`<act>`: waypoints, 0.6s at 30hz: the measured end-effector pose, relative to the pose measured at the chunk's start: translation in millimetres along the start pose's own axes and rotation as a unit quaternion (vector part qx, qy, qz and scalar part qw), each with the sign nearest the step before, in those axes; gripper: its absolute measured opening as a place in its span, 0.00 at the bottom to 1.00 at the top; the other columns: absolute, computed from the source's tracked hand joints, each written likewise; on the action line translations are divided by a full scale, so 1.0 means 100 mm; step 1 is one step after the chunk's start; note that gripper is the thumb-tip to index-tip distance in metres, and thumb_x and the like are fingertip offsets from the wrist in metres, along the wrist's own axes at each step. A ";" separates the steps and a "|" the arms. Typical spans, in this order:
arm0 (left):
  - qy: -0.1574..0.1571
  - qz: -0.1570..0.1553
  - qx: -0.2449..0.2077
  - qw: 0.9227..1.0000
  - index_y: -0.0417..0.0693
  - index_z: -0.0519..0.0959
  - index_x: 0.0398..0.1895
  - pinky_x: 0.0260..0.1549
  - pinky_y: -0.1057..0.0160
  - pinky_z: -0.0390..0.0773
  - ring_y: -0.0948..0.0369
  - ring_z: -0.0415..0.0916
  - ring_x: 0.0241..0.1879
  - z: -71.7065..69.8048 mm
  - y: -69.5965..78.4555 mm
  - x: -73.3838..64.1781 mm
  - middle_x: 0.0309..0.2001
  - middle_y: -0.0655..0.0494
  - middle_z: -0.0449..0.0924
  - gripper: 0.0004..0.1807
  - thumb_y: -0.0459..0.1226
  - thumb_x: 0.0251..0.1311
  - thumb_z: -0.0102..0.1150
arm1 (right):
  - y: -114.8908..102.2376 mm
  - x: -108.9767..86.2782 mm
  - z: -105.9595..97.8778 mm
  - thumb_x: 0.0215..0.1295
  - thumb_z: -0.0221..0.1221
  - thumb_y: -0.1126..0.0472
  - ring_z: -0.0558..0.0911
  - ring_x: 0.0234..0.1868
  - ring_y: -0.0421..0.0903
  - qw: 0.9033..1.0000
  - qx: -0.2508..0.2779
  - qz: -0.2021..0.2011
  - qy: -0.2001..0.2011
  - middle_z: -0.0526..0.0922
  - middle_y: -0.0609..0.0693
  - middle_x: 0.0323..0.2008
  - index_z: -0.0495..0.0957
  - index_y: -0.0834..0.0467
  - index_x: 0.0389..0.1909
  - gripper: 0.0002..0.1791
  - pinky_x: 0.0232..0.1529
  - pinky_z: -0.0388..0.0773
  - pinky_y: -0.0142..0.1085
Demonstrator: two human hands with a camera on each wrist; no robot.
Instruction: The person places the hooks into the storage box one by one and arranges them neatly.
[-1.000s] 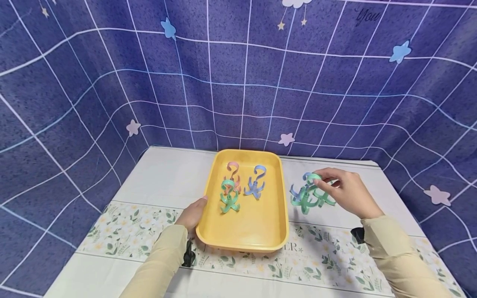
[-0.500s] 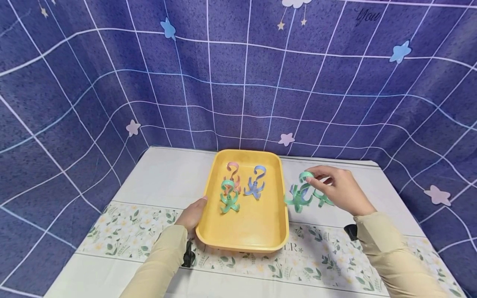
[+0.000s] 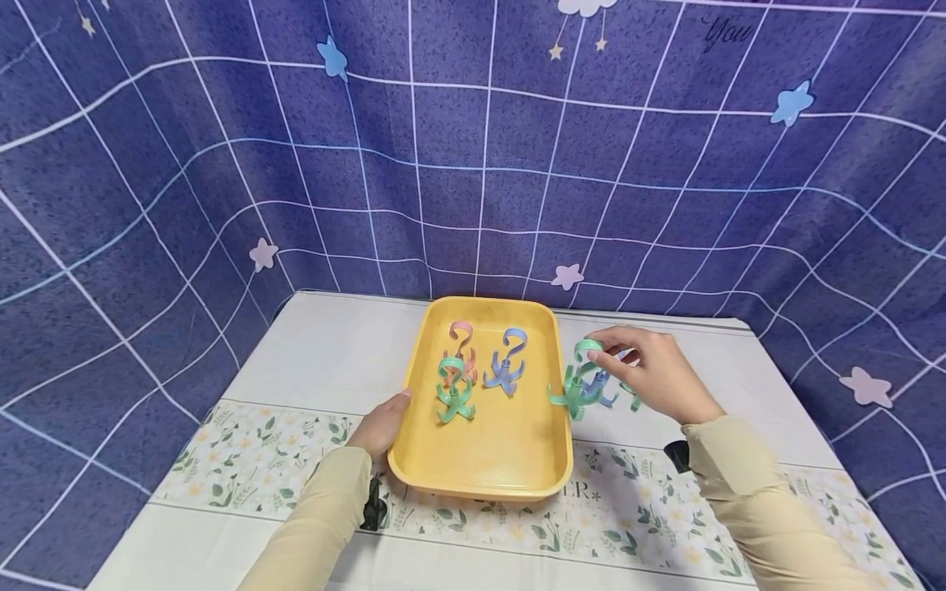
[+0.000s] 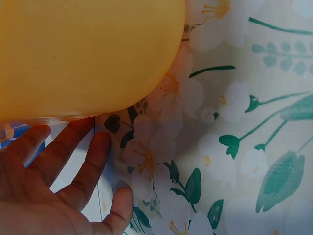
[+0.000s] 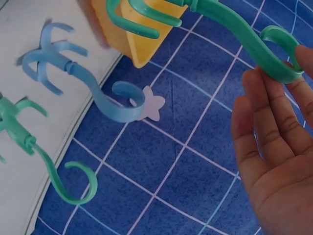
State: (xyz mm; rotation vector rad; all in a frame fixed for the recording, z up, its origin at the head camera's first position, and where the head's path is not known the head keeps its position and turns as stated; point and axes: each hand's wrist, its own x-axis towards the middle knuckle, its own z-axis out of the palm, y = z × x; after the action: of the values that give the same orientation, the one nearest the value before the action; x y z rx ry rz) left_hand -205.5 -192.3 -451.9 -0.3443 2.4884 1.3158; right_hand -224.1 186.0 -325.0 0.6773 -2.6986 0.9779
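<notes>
Right hand (image 3: 650, 369): thumb and fingertips closed together, pinching the curled top of a green hook; the palm faces the wrist camera.
Held green hook (image 3: 575, 394): upright below the right fingertips and a little to their left, its claw-like prongs at the tray's right rim; whether they touch it, I cannot tell.
Left hand (image 3: 380, 423): fingers loose and spread, some fingertips against the outer left side of a yellow tray, one tip showing at the rim.
Yellow tray (image 3: 480, 460): between the two hands, directly right of the left fingers and left of the right ones.
Hooks in the tray: a pink hook (image 3: 461, 325) and a green one (image 3: 454, 400) overlap in view, nearest the left fingers; a blue one (image 3: 504, 374) lies farther from them, toward the right fingers.
Hooks on the table: beneath the right fingers, a second blue hook (image 5: 56, 58) and another green hook (image 5: 20, 133), apart from the hand.
Beyond the fingers: a blue curtain (image 3: 473, 189) patterned with grid lines and stars.
</notes>
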 end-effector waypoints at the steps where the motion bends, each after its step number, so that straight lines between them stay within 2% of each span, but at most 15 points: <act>1: 0.000 -0.001 -0.001 1.000 0.46 0.61 0.79 0.67 0.37 0.61 0.40 0.69 0.64 0.00 0.00 0.00 0.64 0.37 0.73 0.38 0.59 0.79 0.25 | 0.00 0.01 0.01 0.71 0.65 0.58 0.85 0.38 0.46 1.000 0.001 0.000 -0.001 0.89 0.49 0.40 0.86 0.58 0.51 0.12 0.42 0.82 0.42; 6: -0.004 -0.007 -0.013 1.000 0.47 0.60 0.79 0.69 0.38 0.59 0.40 0.68 0.66 0.00 0.00 0.00 0.66 0.38 0.72 0.38 0.60 0.79 0.25 | -0.03 0.05 0.07 0.71 0.65 0.60 0.85 0.39 0.46 1.000 0.004 -0.008 -0.006 0.88 0.49 0.40 0.86 0.59 0.50 0.11 0.42 0.82 0.42; 11: -0.004 -0.009 -0.020 1.000 0.47 0.59 0.80 0.70 0.38 0.57 0.39 0.65 0.68 0.01 0.01 0.00 0.68 0.38 0.69 0.37 0.59 0.80 0.26 | -0.04 0.07 0.10 0.71 0.65 0.60 0.84 0.37 0.44 1.000 0.012 -0.006 -0.011 0.88 0.48 0.39 0.86 0.59 0.50 0.11 0.40 0.82 0.40; 18: -0.002 -0.003 -0.021 1.000 0.47 0.60 0.79 0.68 0.38 0.59 0.40 0.68 0.65 0.00 0.00 0.00 0.66 0.38 0.71 0.37 0.59 0.80 0.26 | -0.06 0.09 0.16 0.71 0.65 0.61 0.85 0.37 0.46 1.000 0.022 0.001 -0.018 0.88 0.50 0.41 0.86 0.59 0.51 0.11 0.41 0.83 0.41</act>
State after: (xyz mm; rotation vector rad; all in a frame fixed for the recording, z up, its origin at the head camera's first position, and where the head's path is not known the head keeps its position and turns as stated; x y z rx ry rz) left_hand -205.7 -192.1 -452.3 -0.3597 2.4571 1.3672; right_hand -229.5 168.5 -331.4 0.7072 -2.7172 1.0377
